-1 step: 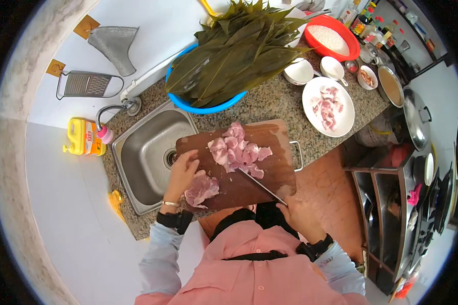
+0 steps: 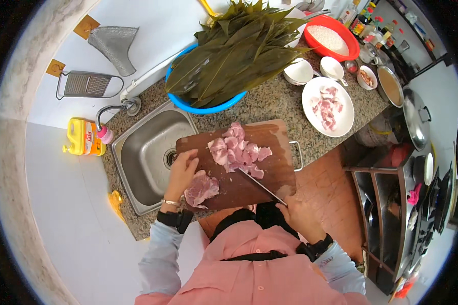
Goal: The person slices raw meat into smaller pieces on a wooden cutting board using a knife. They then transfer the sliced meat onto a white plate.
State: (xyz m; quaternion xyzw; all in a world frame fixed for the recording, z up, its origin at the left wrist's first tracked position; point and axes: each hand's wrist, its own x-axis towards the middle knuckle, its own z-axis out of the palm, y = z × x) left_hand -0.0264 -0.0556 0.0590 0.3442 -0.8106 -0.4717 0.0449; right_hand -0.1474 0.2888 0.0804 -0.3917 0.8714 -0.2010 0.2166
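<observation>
A brown wooden cutting board with a metal handle lies at the counter's front, partly over the sink. Cut chunks of raw meat are heaped on its middle. Closer to me, a larger piece of raw meat rests near the board's left edge. My left hand is beside that larger piece, fingers apart and holding nothing. My right hand is closed round the handle of a knife; its blade slants across the board, the tip at the heap's lower edge. The fingers hide most of the handle.
Left of the board is a steel sink with a tap. Behind stands a blue basin piled with long green leaves. Right of it are a white plate of meat, small bowls and a red basin of rice.
</observation>
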